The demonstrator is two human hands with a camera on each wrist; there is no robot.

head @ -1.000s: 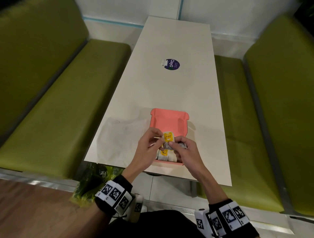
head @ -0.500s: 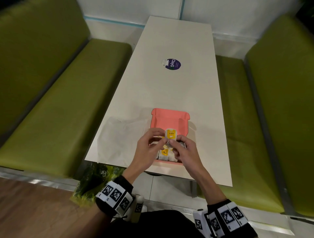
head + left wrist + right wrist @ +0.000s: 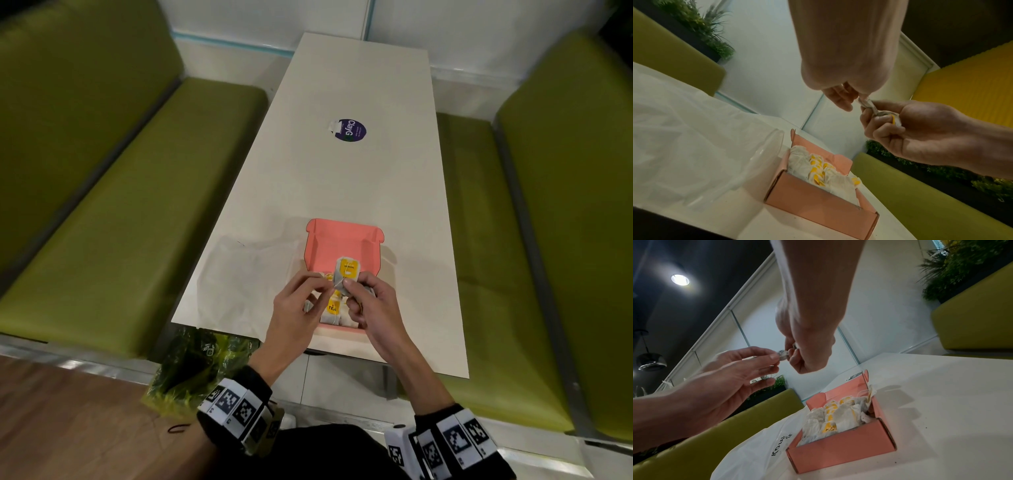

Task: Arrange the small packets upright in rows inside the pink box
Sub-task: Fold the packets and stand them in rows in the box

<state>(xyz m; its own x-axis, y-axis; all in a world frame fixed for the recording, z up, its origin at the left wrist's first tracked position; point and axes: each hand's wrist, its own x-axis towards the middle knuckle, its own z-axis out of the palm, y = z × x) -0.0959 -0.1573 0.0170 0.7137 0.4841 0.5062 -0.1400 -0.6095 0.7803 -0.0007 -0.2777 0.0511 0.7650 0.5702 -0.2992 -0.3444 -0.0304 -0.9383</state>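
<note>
The pink box (image 3: 343,240) lies open near the table's front edge, its lid flat behind it. Several white packets with yellow tags (image 3: 816,170) stand packed inside it, also seen in the right wrist view (image 3: 838,415). Both hands hold one more packet (image 3: 347,271) just above the box. My right hand (image 3: 349,287) grips its lower part with curled fingers. My left hand (image 3: 329,286) pinches its lower left edge between thumb and forefinger. The hands hide the middle of the box in the head view.
A crumpled white plastic bag (image 3: 246,274) lies on the white table (image 3: 342,171) left of the box. A round purple sticker (image 3: 349,130) is farther back. Green benches (image 3: 120,205) run along both sides. A green bag (image 3: 195,363) sits below the table's front edge.
The held packet has risen slightly and shifted a little right, over the lid. Both hands stay on it above the box.
</note>
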